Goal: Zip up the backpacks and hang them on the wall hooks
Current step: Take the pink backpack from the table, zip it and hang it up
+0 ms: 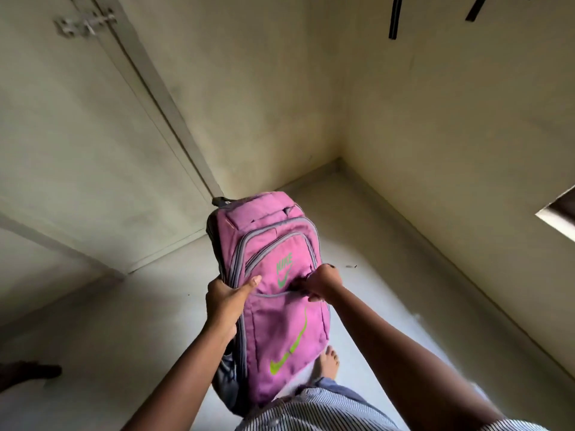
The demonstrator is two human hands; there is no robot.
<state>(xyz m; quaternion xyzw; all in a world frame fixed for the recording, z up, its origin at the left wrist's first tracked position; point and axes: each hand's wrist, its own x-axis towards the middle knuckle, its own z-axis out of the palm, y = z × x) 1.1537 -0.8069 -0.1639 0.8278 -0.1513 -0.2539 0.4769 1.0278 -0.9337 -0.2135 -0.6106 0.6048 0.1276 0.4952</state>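
You hold the pink backpack upright against your legs, off the floor; your left hand clamps its side, so a slack grip lets it twist. Your right hand pinches the front-pocket zip (puller hidden); yanking could snag fabric.

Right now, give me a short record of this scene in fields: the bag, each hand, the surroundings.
bag: pink backpack, held upright off the floor, green logos on front
left hand: grips the bag's left edge
right hand: closed at the zipper of the lower front pocket
zipper state: cannot tell
surroundings: room corner, door with a latch on the left
hooks: not clearly in view
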